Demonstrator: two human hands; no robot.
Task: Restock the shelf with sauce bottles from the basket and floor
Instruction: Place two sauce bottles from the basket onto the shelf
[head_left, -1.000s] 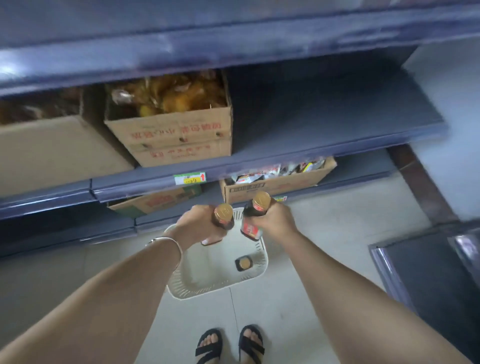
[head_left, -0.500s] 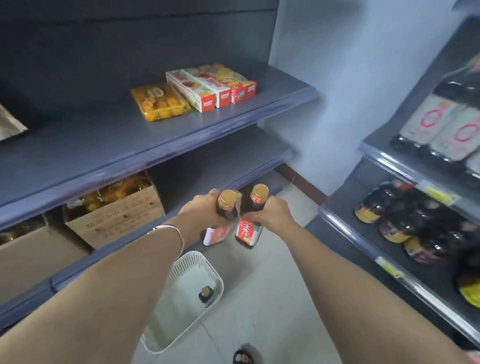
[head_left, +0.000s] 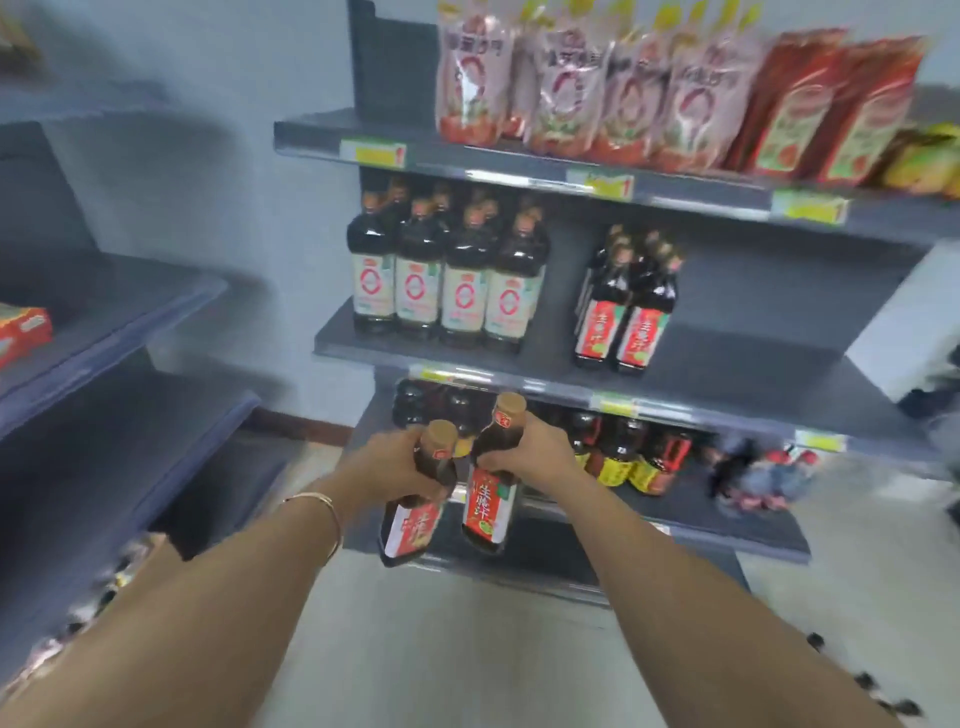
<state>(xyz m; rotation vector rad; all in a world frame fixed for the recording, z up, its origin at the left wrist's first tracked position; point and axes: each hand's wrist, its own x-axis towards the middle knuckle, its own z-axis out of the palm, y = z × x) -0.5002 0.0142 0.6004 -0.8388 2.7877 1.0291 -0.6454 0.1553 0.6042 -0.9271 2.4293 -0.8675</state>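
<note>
The left hand has its grip curled round the left bottle, and the right hand round the right bottle. Neither stands on the shelf yet.

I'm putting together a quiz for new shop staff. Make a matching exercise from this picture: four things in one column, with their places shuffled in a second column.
Things
1. red pouches
2. white-label bottles
3. gold bangle
4. higher held bottle

Places
A. left wrist
B. right hand
C. top shelf
D. middle shelf, left part

Pairs: 1-C; 2-D; 3-A; 4-B
</note>
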